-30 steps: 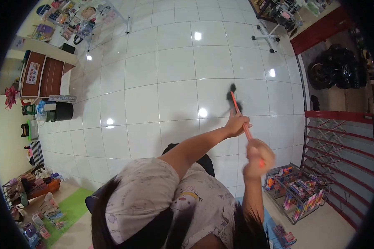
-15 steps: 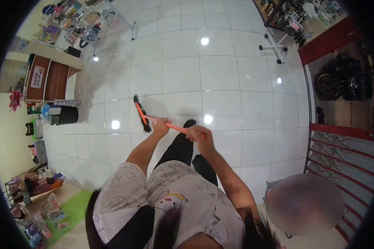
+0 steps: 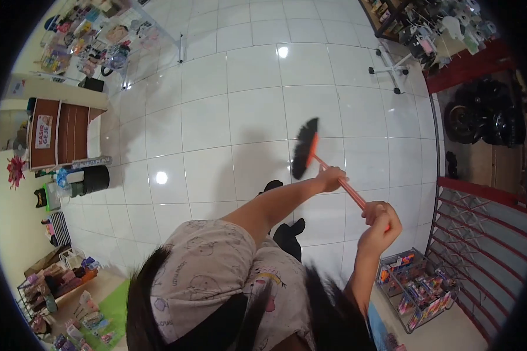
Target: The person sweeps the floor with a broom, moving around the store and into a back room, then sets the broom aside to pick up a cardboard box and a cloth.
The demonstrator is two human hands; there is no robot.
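An orange broom (image 3: 352,194) with dark bristles slants across the middle right of the head view. Low on its handle, close to the broom head, my left hand (image 3: 332,178) is wrapped round the stick. Nearer the handle's upper end, my right hand (image 3: 382,224) grips it with fingers curled. The bristles face left, over the white tiled floor (image 3: 255,111). My feet in dark footwear show below and to the left of the broom.
A wire rack (image 3: 418,289) of small packets stands at the lower right. Along the right side runs a red folding gate (image 3: 480,216), with a motorbike (image 3: 486,114) beyond. At left are a brown counter (image 3: 61,131) and a black bin (image 3: 95,179); a white stand's wheeled base (image 3: 391,70) sits upper right.
The broom has swung from left to right, its bristles now turned leftward. Both hands moved right with it. The wire rack at the lower right now shows where a blurred patch was.
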